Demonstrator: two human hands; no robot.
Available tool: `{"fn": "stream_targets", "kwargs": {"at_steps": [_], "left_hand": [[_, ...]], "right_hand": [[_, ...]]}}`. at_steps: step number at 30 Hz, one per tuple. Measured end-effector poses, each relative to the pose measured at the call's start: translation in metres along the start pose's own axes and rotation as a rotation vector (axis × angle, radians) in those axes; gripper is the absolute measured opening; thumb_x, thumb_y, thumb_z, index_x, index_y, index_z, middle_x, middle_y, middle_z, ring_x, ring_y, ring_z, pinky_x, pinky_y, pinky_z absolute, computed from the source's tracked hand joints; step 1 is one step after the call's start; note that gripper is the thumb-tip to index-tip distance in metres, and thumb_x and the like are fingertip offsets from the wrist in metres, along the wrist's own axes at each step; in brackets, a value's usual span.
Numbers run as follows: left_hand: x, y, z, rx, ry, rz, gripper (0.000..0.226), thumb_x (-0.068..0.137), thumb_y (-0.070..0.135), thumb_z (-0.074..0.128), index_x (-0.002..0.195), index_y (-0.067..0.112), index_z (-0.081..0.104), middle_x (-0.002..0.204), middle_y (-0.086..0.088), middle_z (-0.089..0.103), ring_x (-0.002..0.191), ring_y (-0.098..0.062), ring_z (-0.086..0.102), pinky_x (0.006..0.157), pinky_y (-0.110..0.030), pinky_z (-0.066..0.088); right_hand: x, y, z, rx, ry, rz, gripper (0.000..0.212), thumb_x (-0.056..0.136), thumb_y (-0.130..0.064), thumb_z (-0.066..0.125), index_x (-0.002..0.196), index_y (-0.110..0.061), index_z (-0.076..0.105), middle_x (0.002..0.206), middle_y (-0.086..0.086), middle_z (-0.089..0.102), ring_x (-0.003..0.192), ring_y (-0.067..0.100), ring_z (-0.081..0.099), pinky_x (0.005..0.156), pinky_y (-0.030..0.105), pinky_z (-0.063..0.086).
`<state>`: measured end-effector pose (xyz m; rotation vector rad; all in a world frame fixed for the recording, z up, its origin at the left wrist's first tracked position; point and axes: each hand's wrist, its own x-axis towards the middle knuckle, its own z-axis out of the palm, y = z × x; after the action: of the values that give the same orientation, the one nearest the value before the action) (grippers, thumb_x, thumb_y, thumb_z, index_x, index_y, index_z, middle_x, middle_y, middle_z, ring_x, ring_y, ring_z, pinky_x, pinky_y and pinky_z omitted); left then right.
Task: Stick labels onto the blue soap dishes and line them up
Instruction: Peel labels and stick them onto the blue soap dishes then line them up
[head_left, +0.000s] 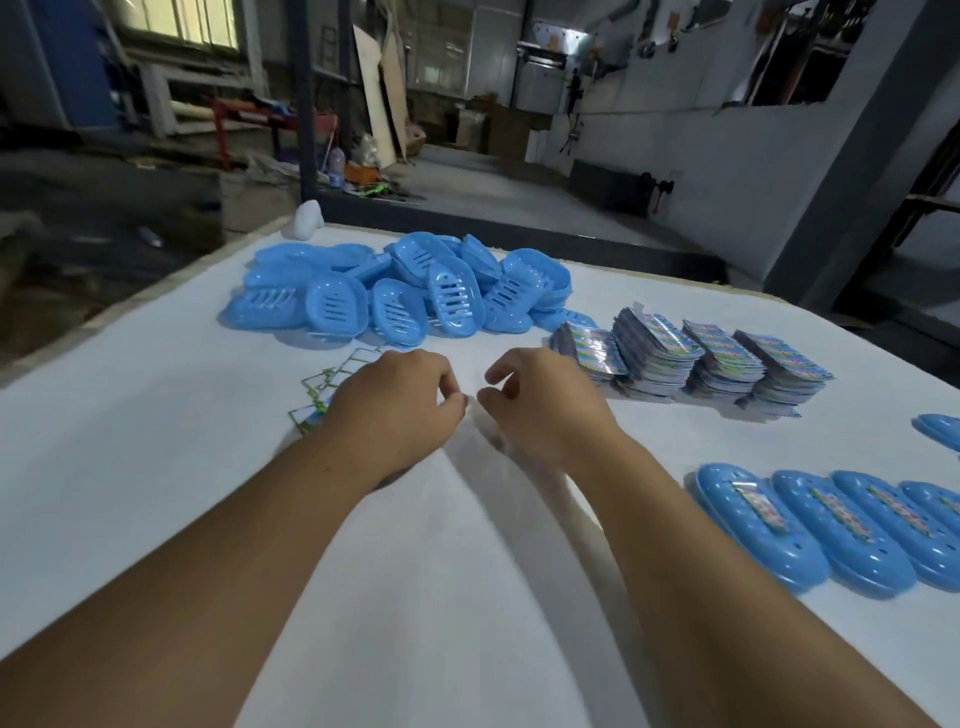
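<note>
A loose heap of unlabelled blue soap dishes (400, 291) lies at the far middle of the white table (156, 467). Several stacks of shiny label sheets (696, 358) stand to its right. A row of labelled blue dishes (810, 525) lines the right side, face down with stickers on top. My left hand (395, 415) and my right hand (540, 410) hover close together over the table's middle, thumbs almost touching. The left hand's fingers are curled in, and the right hand's are loosely bent. I see nothing between the fingers of either hand.
Used green-edged label backings (332, 379) lie under and left of my left hand. Another blue dish (940, 431) pokes in at the right edge. A white object (307, 219) sits at the table's far left corner. Beyond the table is a workshop floor.
</note>
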<state>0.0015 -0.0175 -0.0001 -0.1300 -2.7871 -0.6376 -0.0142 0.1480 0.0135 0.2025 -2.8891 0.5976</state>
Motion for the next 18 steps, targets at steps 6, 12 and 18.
{"fn": "stream_targets", "kwargs": {"at_steps": [6, 12, 18], "left_hand": [[0.008, -0.010, 0.002, 0.086, 0.107, -0.058, 0.017, 0.092, 0.043, 0.058, 0.094, 0.030, 0.069, 0.100, 0.003, 0.069, 0.085, -0.021, 0.057, 0.072, -0.032, 0.045], [0.027, -0.023, 0.002, 0.195, 0.234, -0.017, 0.021, 0.100, 0.028, 0.052, 0.109, 0.018, 0.069, 0.113, -0.002, 0.063, 0.107, -0.026, 0.056, 0.084, -0.040, 0.048], [0.061, -0.027, 0.002, 0.295, 0.215, 0.089, 0.027, 0.098, 0.015, 0.055, 0.121, 0.022, 0.066, 0.120, 0.000, 0.063, 0.113, -0.024, 0.054, 0.092, -0.037, 0.044]], "right_hand": [[-0.007, 0.009, 0.016, 0.114, 0.058, -0.040, 0.018, 0.089, -0.039, 0.063, 0.103, -0.030, 0.071, 0.088, -0.016, 0.069, 0.090, 0.012, 0.065, 0.081, 0.033, 0.054], [-0.007, 0.011, 0.016, 0.167, 0.081, -0.082, 0.015, 0.089, -0.041, 0.064, 0.097, -0.031, 0.071, 0.079, -0.021, 0.066, 0.078, 0.008, 0.064, 0.075, 0.031, 0.053], [-0.002, 0.017, 0.013, 0.200, 0.098, -0.096, 0.008, 0.092, -0.039, 0.064, 0.095, -0.035, 0.070, 0.079, -0.021, 0.065, 0.076, 0.004, 0.062, 0.071, 0.030, 0.049]]}}
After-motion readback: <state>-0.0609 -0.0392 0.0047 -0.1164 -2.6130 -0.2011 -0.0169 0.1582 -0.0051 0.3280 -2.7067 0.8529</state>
